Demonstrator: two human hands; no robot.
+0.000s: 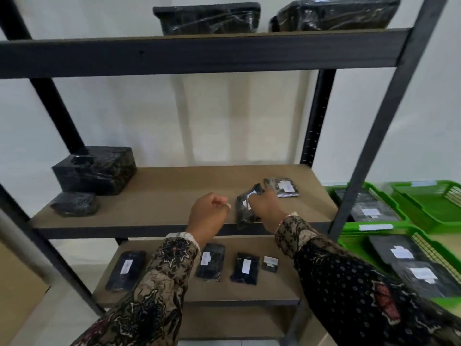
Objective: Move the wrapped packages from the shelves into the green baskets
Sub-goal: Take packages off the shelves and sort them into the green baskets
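While the left hand (pixel 208 212) hangs curled, the right hand (pixel 264 207) grips a package (pixel 245 209).

Ten black plastic-wrapped packages sit on the dark metal shelving unit (pixel 199 52), which shows three brown board shelves: two large ones on the top shelf, at 12 o'clock (pixel 208 17) and 1 o'clock (pixel 336 13); four on the middle shelf, a big block (pixel 96 169) and a small bundle (pixel 74 207) at 9 o'clock, two flat labelled packets (pixel 245 211) (pixel 283 187) near centre; four flat packets on the lower shelf around 6 o'clock (pixel 126 269) (pixel 212 260) (pixel 245 267) (pixel 270 263). Three green plastic baskets stand at 3 to 4 o'clock (pixel 349 196) (pixel 429 203) (pixel 354 242); the number of packages inside cannot be told. Two hands (pixel 208 213) (pixel 264 208) reach in.
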